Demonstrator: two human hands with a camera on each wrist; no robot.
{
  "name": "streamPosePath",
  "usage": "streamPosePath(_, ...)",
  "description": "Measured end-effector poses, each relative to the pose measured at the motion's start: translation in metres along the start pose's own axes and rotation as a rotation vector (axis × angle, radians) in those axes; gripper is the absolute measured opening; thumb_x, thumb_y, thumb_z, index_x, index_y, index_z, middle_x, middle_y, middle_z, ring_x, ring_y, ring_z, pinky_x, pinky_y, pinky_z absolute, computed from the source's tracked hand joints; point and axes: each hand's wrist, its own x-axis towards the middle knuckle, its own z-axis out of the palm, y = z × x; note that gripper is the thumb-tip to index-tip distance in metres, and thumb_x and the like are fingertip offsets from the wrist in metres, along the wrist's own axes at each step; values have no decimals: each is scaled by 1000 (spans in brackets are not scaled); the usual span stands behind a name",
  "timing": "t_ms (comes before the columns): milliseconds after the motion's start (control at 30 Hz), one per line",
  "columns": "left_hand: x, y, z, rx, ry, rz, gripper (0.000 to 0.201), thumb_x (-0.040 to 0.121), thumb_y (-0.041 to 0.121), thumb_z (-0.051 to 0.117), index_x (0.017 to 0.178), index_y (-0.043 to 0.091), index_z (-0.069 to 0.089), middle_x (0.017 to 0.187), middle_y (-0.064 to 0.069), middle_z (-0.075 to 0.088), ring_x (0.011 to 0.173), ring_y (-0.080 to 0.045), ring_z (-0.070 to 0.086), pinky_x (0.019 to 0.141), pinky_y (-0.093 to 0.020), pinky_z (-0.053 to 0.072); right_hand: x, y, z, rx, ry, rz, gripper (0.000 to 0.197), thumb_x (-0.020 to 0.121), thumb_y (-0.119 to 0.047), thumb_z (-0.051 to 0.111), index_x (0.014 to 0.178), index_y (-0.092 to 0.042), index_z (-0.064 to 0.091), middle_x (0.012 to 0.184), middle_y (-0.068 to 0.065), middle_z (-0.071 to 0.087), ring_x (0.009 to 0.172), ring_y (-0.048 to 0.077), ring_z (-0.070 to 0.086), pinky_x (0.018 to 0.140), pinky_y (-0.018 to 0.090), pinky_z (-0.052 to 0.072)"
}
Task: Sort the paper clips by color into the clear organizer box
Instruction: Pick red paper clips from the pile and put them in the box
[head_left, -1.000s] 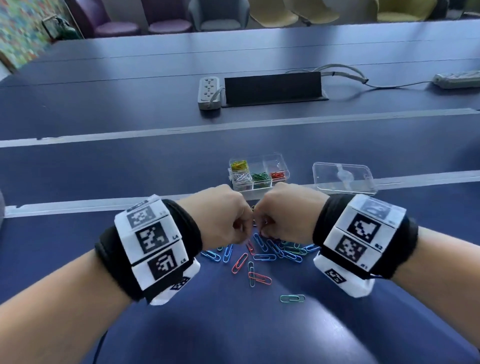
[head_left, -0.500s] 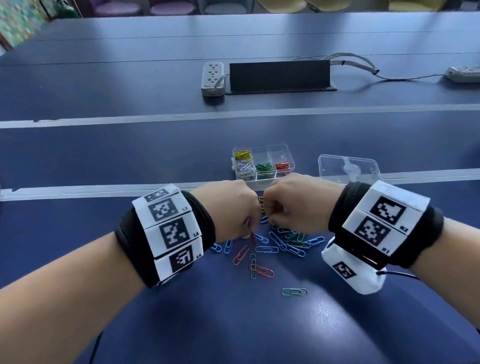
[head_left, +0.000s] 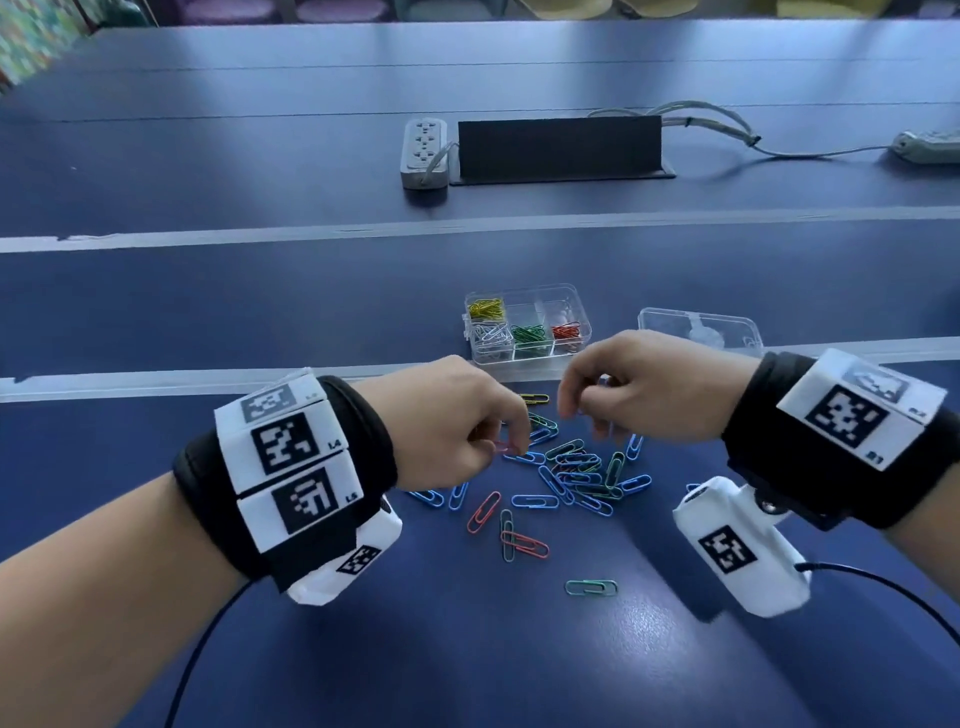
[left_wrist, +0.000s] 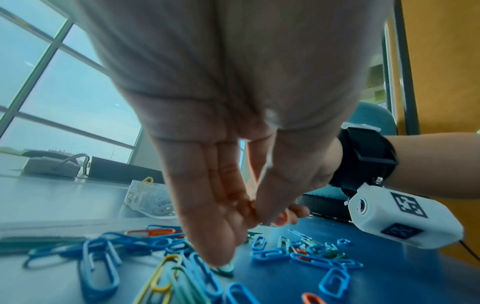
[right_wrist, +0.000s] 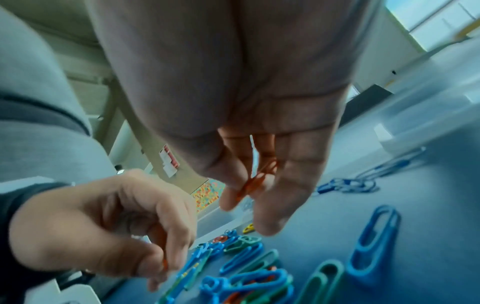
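The clear organizer box (head_left: 583, 312) stands just beyond my hands, holding yellow, white, green and red clips in separate compartments. A pile of loose paper clips (head_left: 576, 467), mostly blue with some green and red, lies on the blue table below my hands. My left hand (head_left: 511, 446) hovers over the pile's left side and pinches a red clip (right_wrist: 165, 264) between thumb and fingers. My right hand (right_wrist: 249, 197) is raised above the pile's right side. It holds red clips (right_wrist: 257, 180) between thumb and fingers.
The box's clear lid (head_left: 698, 330) lies to the right of the box. Stray clips (head_left: 591, 587) lie nearer me. Farther back are a power strip (head_left: 425, 150), a black panel (head_left: 558, 148) and cables. A pale seam (head_left: 208, 387) crosses the table by the box.
My hands were pressed together over the pile. They have drawn apart, each keeping hold of red clip material, and the right hand has lifted a little.
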Motion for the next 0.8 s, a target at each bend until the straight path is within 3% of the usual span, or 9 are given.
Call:
streamPosePath(67, -2, 1, 1, -16, -4, 4, 23, 77, 7, 49, 81, 26, 63, 76, 4, 61, 63, -2, 46, 64, -15, 39, -1, -3, 1, 202, -39, 43, 26, 85, -8, 41, 68, -19, 58, 56, -4, 57, 46, 9, 50, 50, 22, 44)
streamPosePath(133, -2, 3, 2, -31, -7, -38, 21, 78, 8, 46, 65, 24, 44, 63, 4, 49, 58, -9, 41, 57, -22, 35, -3, -5, 2, 270, -70, 44, 14, 77, -22, 45, 67, -20, 54, 57, -5, 51, 51, 13, 45, 48, 22, 39)
streamPosePath(233, -3, 5, 3, -10, -33, -99, 26, 80, 11, 43, 61, 22, 30, 57, 1, 39, 56, -15, 33, 55, -28, 30, -7, -2, 5, -15, -62, -48, 12, 81, -33, 57, 70, -29, 54, 47, -13, 50, 48, 3, 44, 54, 18, 36)
streamPosePath(333, -8, 5, 3, 47, -43, -86, 21, 80, 20, 51, 64, 23, 37, 56, 3, 41, 55, -9, 40, 52, -22, 30, -13, -2, 8, -258, -82, -106, 10, 83, -29, 62, 75, -35, 62, 46, -36, 47, 50, -12, 47, 48, 9, 35)
streamPosePath(367, -9, 5, 4, 84, -48, -74, 20, 81, 28, 55, 67, 25, 41, 57, 5, 41, 55, -3, 42, 51, -18, 29, -13, -1, 9, -277, -77, -98, 8, 82, -27, 63, 78, -34, 67, 46, -36, 48, 51, -14, 47, 48, 7, 36)
streamPosePath(433, -10, 6, 5, 161, -70, -75, 19, 79, 45, 61, 77, 30, 52, 59, 9, 41, 57, 2, 41, 55, -19, 32, -12, 2, 9, -315, -35, -81, 7, 80, -28, 65, 83, -30, 72, 49, -18, 53, 52, -6, 48, 47, 8, 32)
streamPosePath(500, -8, 8, 8, 225, -110, -105, 25, 77, 53, 63, 87, 31, 60, 62, 12, 40, 64, -3, 41, 64, -23, 38, -12, 4, 9, -354, 16, -62, 10, 80, -34, 66, 85, -28, 72, 54, -10, 47, 53, -1, 43, 51, 12, 32)
streamPosePath(700, -6, 9, 6, 263, -92, -119, 13, 84, 37, 59, 91, 31, 68, 58, 13, 41, 61, -5, 40, 64, -24, 43, -15, -5, 11, -354, 37, -144, 10, 81, -35, 66, 91, -36, 70, 57, -13, 42, 59, 1, 43, 53, 10, 30)
streamPosePath(800, -8, 8, 8, 240, -81, -123, 13, 82, 34, 57, 88, 28, 67, 56, 13, 42, 56, 0, 38, 64, -23, 42, -14, -10, 13, -391, -9, -187, 17, 82, -31, 65, 96, -36, 72, 59, -14, 47, 70, 10, 51, 59, 19, 39)
